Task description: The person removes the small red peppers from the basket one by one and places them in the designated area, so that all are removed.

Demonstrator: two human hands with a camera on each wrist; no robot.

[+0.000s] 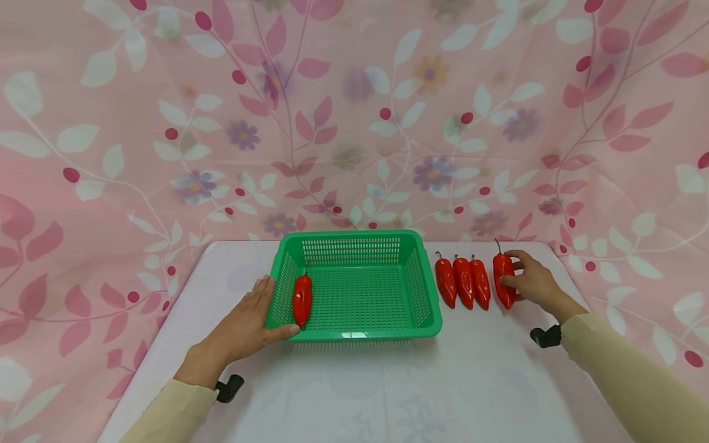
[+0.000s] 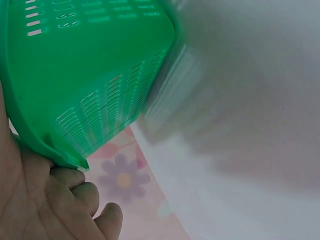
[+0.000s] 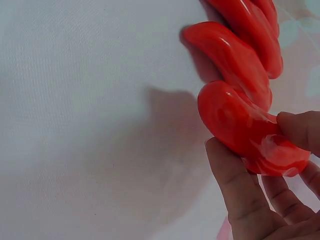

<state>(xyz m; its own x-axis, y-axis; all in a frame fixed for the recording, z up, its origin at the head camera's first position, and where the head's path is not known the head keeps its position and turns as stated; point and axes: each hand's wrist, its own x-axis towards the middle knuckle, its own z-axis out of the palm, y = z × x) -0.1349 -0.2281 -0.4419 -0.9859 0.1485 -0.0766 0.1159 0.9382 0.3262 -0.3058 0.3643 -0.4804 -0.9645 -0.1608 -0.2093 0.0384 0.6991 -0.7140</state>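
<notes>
My right hand (image 1: 534, 280) grips a red chili pepper (image 1: 503, 282) between thumb and fingers, its stem pointing away. In the right wrist view the fingers surround that pepper (image 3: 245, 127), and a shadow falls on the cloth beside it. Three more red peppers (image 1: 464, 283) lie side by side to its left. My left hand (image 1: 244, 320) rests against the left side of a green plastic basket (image 1: 354, 335), fingers straight and thumb at the front rim. Inside the basket, near its left wall, lies one red pepper (image 1: 302, 300). The left wrist view shows the basket's slotted outer wall (image 2: 100, 110).
A white cloth covers the table (image 1: 354, 400). Behind it hangs a pink curtain (image 1: 354, 111) with leaves and flowers. The row of peppers sits close to the basket's right side.
</notes>
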